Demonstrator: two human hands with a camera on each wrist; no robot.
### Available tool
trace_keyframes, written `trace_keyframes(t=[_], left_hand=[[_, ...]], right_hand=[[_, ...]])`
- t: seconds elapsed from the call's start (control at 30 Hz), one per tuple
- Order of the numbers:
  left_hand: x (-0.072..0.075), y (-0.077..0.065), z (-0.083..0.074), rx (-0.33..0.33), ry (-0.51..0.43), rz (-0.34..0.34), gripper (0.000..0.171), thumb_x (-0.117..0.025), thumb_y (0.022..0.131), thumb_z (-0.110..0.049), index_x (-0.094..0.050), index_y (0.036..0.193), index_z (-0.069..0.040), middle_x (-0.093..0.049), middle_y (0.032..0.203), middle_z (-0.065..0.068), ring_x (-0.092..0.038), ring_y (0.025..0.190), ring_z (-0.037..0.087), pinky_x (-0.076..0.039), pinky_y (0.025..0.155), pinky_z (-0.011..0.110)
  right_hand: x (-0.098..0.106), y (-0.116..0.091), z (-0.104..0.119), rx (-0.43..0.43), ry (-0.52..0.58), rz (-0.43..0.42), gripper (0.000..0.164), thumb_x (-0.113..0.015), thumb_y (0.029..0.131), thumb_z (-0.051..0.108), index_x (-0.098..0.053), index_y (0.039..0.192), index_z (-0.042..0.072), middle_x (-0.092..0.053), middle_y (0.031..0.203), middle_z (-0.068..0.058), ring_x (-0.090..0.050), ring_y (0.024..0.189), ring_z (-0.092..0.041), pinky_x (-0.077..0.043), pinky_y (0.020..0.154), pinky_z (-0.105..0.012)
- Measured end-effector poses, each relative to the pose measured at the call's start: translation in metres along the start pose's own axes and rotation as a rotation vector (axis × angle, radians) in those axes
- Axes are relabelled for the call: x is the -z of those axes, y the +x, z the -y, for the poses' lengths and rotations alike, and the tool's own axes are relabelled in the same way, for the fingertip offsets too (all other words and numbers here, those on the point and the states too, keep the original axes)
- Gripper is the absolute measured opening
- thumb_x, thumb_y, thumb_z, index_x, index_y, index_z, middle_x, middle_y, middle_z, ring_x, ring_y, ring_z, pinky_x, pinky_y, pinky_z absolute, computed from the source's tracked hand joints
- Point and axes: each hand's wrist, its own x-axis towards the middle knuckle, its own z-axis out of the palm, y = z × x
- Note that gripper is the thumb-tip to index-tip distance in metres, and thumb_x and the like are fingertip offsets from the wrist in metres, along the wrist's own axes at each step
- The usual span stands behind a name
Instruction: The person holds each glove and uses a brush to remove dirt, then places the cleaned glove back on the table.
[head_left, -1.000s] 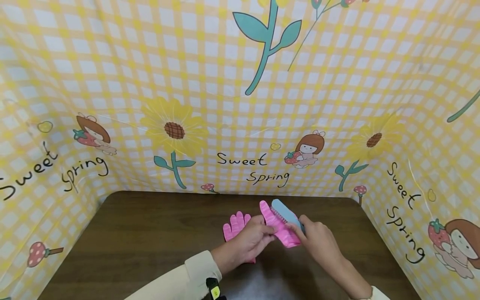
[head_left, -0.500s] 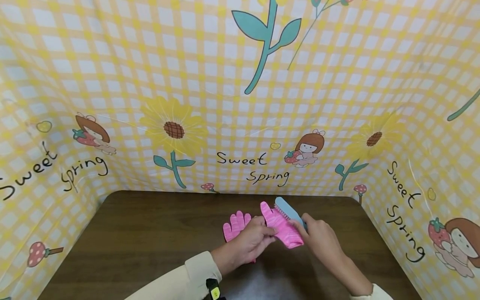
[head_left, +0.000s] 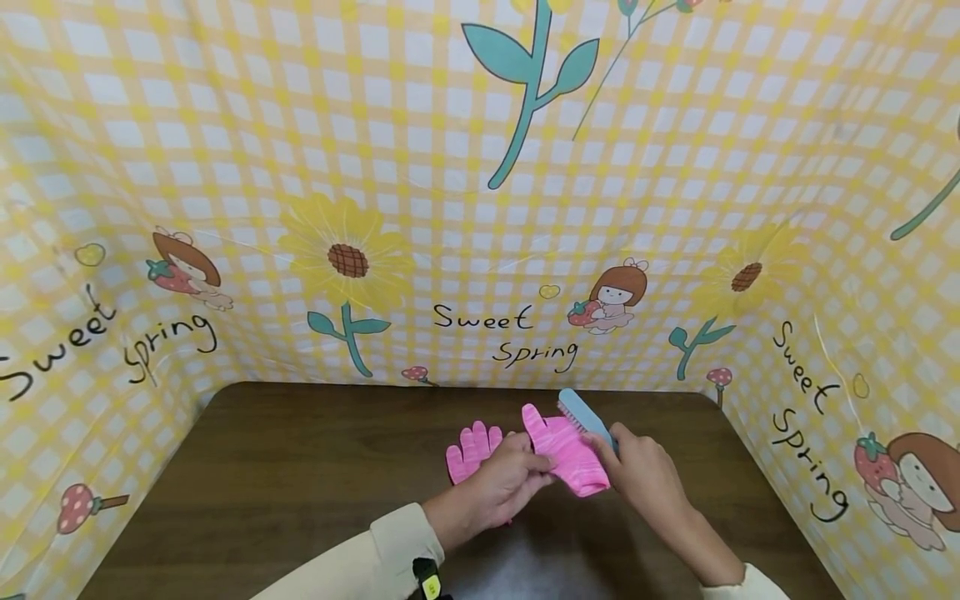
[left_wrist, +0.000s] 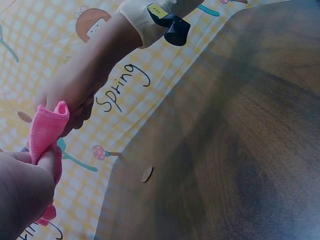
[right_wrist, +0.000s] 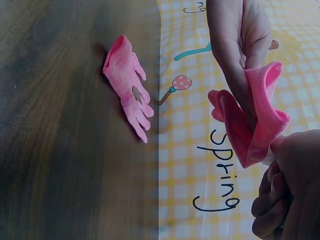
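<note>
In the head view my left hand (head_left: 510,479) pinches a pink knit glove (head_left: 570,458), thumb on top, with one glove finger pointing up and the cuff toward the right. My right hand (head_left: 641,475) grips a light blue brush (head_left: 579,412) by its handle. The brush's bristles face the glove, along its upper right edge. The right wrist view looks into the open cuff of the held glove (right_wrist: 267,107). A second pink glove (head_left: 472,450) lies on the table, partly hidden behind my left hand; the right wrist view shows this glove (right_wrist: 125,80) whole.
The dark brown wooden table (head_left: 315,475) ends at a yellow checked cloth (head_left: 465,250) that rises at the back and both sides, printed with flowers and lettering. A black strap with a yellow tag (head_left: 429,579) sits at my left sleeve.
The brush has slid up and to the right over the held glove, toward its edge. More of the glove shows, and its cuff has shifted slightly right. My left hand stays nearly still.
</note>
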Motion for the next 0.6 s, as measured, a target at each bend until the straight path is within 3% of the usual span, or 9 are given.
trace_keyframes(t=[0.2, 0.33, 0.5, 0.6], left_hand=[[0.000, -0.001, -0.001, -0.008, 0.000, 0.005, 0.044, -0.042, 0.096, 0.016, -0.035, 0.140, 0.015, -0.048, 0.143, 0.027, -0.053, 0.126, 0.026, -0.034, 0.121, 0.058], [0.000, -0.002, -0.003, -0.005, -0.001, 0.018, 0.044, -0.042, 0.095, 0.016, -0.037, 0.139, 0.014, -0.053, 0.135, 0.020, -0.054, 0.121, 0.023, -0.034, 0.121, 0.058], [0.003, 0.000, -0.001, -0.026, -0.008, 0.027, 0.038, -0.041, 0.095, 0.014, -0.039, 0.132, 0.011, -0.053, 0.120, 0.012, -0.052, 0.116, 0.019, -0.032, 0.122, 0.058], [0.005, 0.003, 0.000, -0.030, -0.026, 0.020, 0.027, -0.042, 0.094, 0.011, -0.041, 0.120, 0.004, -0.049, 0.104, 0.005, -0.051, 0.105, 0.016, -0.035, 0.121, 0.053]], right_hand=[[0.000, 0.002, -0.002, -0.011, -0.007, -0.032, 0.044, -0.061, 0.101, 0.043, -0.048, 0.075, 0.011, -0.041, 0.055, 0.002, -0.043, 0.051, -0.015, -0.036, 0.045, -0.029], [0.002, 0.005, -0.007, -0.097, 0.032, -0.008, 0.048, -0.053, 0.104, 0.049, -0.055, 0.083, 0.006, -0.051, 0.060, -0.003, -0.051, 0.055, -0.019, -0.044, 0.049, -0.035], [0.008, 0.005, -0.008, -0.233, 0.200, 0.092, 0.060, -0.040, 0.105, 0.059, -0.057, 0.097, 0.002, -0.054, 0.069, -0.005, -0.051, 0.059, -0.018, -0.043, 0.050, -0.031], [0.013, 0.001, 0.003, -0.270, 0.309, 0.140, 0.059, -0.045, 0.102, 0.062, -0.052, 0.100, 0.004, -0.054, 0.073, -0.005, -0.051, 0.059, -0.016, -0.042, 0.049, -0.029]])
